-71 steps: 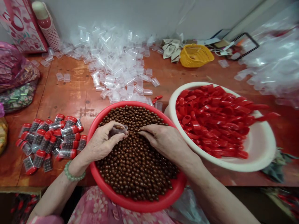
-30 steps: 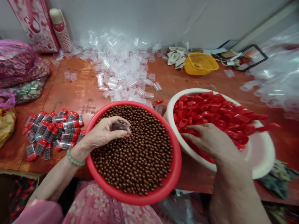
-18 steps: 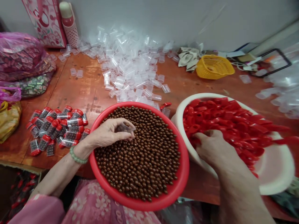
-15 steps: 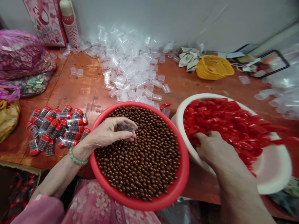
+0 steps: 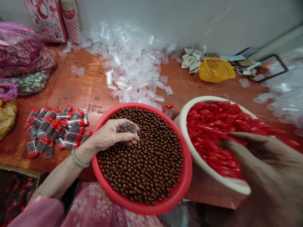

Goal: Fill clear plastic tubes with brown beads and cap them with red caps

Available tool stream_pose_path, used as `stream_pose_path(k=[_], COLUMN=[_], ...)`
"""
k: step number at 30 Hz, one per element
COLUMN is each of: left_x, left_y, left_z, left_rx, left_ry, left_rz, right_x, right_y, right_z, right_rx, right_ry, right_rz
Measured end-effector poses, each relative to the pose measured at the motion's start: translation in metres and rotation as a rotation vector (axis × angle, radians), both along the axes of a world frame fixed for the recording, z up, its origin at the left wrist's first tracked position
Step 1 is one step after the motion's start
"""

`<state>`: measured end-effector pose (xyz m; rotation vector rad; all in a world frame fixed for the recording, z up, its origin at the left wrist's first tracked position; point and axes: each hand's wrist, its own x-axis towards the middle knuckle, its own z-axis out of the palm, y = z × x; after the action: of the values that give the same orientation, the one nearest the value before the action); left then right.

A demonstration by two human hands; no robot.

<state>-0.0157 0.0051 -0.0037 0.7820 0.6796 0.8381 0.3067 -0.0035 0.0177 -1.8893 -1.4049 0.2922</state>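
Observation:
My left hand [image 5: 111, 135] is closed round a small clear tube [image 5: 127, 127] filled with brown balls, held over the red basin [image 5: 187, 164]. That basin is full of brown balls [image 5: 146, 164]. My right hand [image 5: 267, 164] hangs close to the camera over the white basin [image 5: 213, 171], which is heaped with red caps [image 5: 213, 123]. Motion smears the hand, so its fingers and anything in them cannot be made out.
Several filled, red-capped tubes [image 5: 56, 129] lie left of the red basin. A big heap of empty clear tubes [image 5: 132, 63] covers the back of the wooden table [image 5: 82, 91]. A yellow basket [image 5: 216, 69] stands at the back right. Bags of sweets [image 5: 21, 53] sit at the left.
My right hand left the brown balls, dug into the red caps, and has now lifted toward the camera in a blur. The left hand keeps the filled tube in place.

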Motion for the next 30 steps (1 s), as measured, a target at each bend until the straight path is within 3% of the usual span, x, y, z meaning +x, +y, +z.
stream_pose_path(k=[3,6,9,12,17,21,25,28,30], left_x=[0.002,0.002,0.002,0.002,0.001,-0.001,-0.002,-0.003,-0.003], left_y=[-0.001,-0.003,-0.006,-0.006,-0.004,-0.003,-0.002,-0.001,0.0], left_z=[0.0,0.001,0.0,-0.005,-0.012,-0.013,-0.014,-0.015,-0.016], left_rx=[-0.027,-0.011,-0.021,-0.053,-0.069,-0.051,-0.015,0.0,0.006], left_ry=[0.0,0.025,0.034,0.036,0.015,0.02,0.053,0.079,0.082], left_rz=[0.018,0.069,0.091,0.132,0.196,0.229,0.226,0.245,0.249], right_x=[-0.06,-0.103,-0.121,-0.125,-0.128,-0.127,-0.124,-0.123,-0.123], right_y=[-0.005,0.001,0.013,0.019,0.008,-0.004,-0.008,-0.009,-0.009], right_z=[0.017,0.018,0.006,-0.008,-0.011,-0.007,-0.006,-0.006,-0.006], right_rx=[0.038,-0.168,-0.304,-0.356,-0.343,-0.301,-0.133,0.04,0.097], right_ry=[0.427,0.788,0.982,1.031,0.921,0.78,0.487,0.18,0.086], right_rz=[0.03,0.22,0.389,0.414,0.421,0.511,0.666,0.704,0.726])
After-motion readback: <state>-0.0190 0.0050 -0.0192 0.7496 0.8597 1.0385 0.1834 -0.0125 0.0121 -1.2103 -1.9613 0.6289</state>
